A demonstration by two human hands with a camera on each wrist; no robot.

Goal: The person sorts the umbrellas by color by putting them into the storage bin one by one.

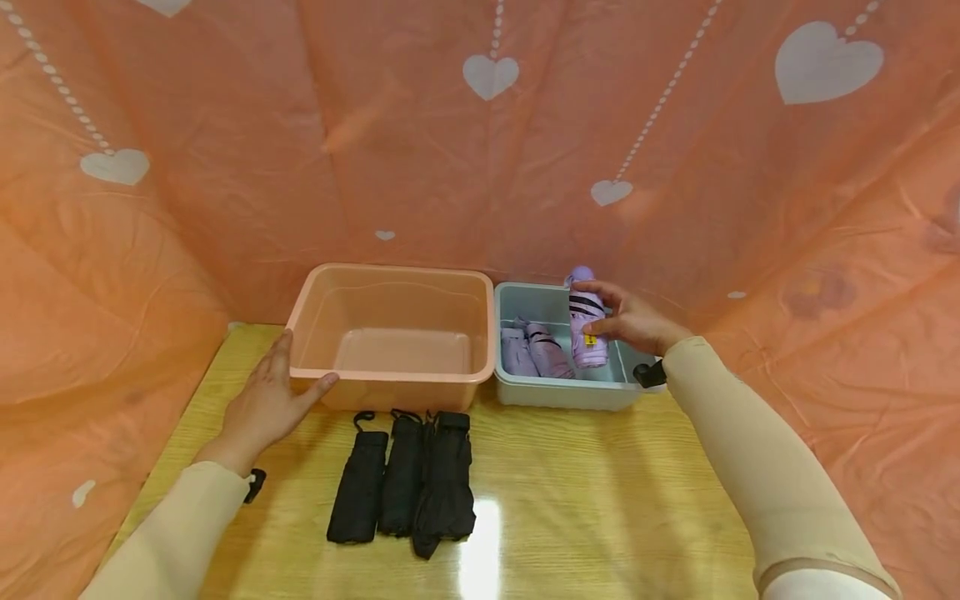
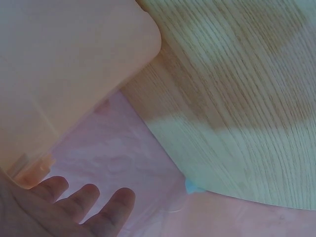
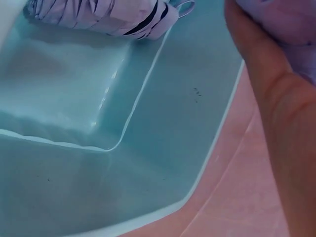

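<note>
My right hand (image 1: 637,321) grips a light purple folding umbrella (image 1: 587,346) with dark stripes and a yellow tag, upright over the pale blue-grey bin (image 1: 562,397). Inside that bin lie two more purple umbrellas, a left one (image 1: 517,353) and a striped one (image 1: 548,354). The right wrist view shows one lying umbrella (image 3: 108,17) and part of the held umbrella (image 3: 291,22). With fingers spread, my left hand (image 1: 262,404) touches the front left corner of the peach bin (image 1: 397,390), which holds nothing. Three of its fingers appear beside the bin wall in the left wrist view.
Three black folding umbrellas, the left (image 1: 358,492), middle (image 1: 402,479) and right one (image 1: 446,479), lie side by side before the peach bin. The wooden table (image 1: 600,508) backs onto an orange curtain (image 1: 420,167) with white hearts, close behind both bins.
</note>
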